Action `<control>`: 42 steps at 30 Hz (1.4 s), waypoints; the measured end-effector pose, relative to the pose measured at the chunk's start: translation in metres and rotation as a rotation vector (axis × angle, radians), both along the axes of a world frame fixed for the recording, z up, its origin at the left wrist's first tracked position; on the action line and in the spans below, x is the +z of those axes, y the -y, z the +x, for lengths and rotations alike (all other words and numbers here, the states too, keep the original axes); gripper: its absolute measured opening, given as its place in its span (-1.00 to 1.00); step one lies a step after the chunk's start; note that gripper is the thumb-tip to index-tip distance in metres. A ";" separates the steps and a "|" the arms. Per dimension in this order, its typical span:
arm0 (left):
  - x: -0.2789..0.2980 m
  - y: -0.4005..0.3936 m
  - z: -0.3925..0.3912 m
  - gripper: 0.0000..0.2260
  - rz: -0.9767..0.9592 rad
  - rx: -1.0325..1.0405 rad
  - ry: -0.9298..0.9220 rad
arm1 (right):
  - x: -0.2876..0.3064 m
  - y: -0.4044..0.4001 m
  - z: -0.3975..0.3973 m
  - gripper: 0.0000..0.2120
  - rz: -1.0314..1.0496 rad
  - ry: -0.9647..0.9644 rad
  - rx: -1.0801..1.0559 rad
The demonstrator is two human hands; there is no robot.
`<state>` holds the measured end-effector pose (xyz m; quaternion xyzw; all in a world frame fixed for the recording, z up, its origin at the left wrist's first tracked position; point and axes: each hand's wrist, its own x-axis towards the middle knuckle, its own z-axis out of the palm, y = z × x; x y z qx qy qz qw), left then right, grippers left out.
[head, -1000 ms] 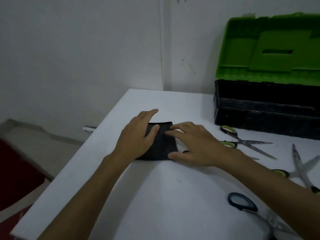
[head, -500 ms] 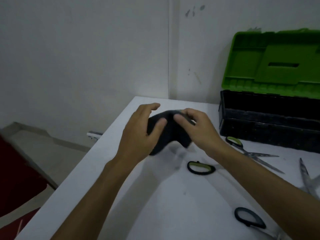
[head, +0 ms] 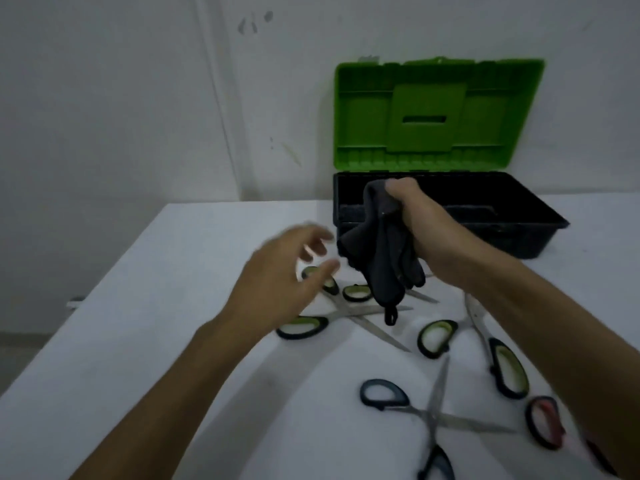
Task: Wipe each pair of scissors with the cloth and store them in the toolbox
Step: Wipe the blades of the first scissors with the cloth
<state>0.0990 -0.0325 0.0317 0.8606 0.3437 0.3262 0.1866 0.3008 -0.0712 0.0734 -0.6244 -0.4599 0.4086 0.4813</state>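
1. Now your right hand (head: 420, 226) grips the dark cloth (head: 382, 258) bunched, lifted in front of the open toolbox (head: 519, 233).
2. Your left hand (head: 280, 282), fingers spread and holding nothing, hovers over the green-handled scissors (head: 349, 311).
3. More scissors lie scattered on the white table (head: 138, 323), including a blue-handled pair (head: 408, 410).
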 end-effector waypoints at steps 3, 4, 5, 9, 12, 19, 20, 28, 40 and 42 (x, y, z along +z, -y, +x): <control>-0.028 0.007 0.011 -0.68 -0.034 -0.097 -0.370 | -0.007 0.021 0.027 -0.67 -0.027 0.137 0.072; -0.033 0.008 0.013 -0.69 -0.016 -0.092 -0.468 | -0.011 0.029 0.034 -0.78 -0.023 0.214 0.114; -0.034 0.009 0.015 -0.69 -0.004 -0.074 -0.542 | -0.015 0.035 0.040 -0.85 0.012 0.275 0.156; -0.040 0.010 0.017 -0.73 0.023 -0.027 -0.659 | -0.026 0.050 0.045 -0.85 0.180 0.317 0.162; -0.046 0.011 0.016 -0.77 0.027 -0.009 -0.668 | -0.032 0.048 0.042 -0.88 0.222 0.422 0.155; -0.031 0.014 -0.002 -0.87 -0.103 0.092 -0.569 | -0.027 0.044 0.032 -0.78 0.155 0.376 0.117; -0.025 0.014 -0.006 -0.89 -0.130 0.109 -0.536 | -0.024 0.043 0.031 -0.79 0.174 0.365 0.112; 0.029 0.010 -0.003 -0.88 -0.512 0.137 0.126 | -0.002 0.048 0.035 -0.70 0.578 0.669 0.122; 0.054 -0.009 0.127 -0.85 -0.460 -0.008 0.498 | -0.001 0.017 0.070 -0.58 0.719 1.251 -0.463; 0.050 -0.007 0.137 -0.90 -0.444 -0.010 0.539 | -0.007 0.012 0.070 -0.59 0.677 1.308 -0.497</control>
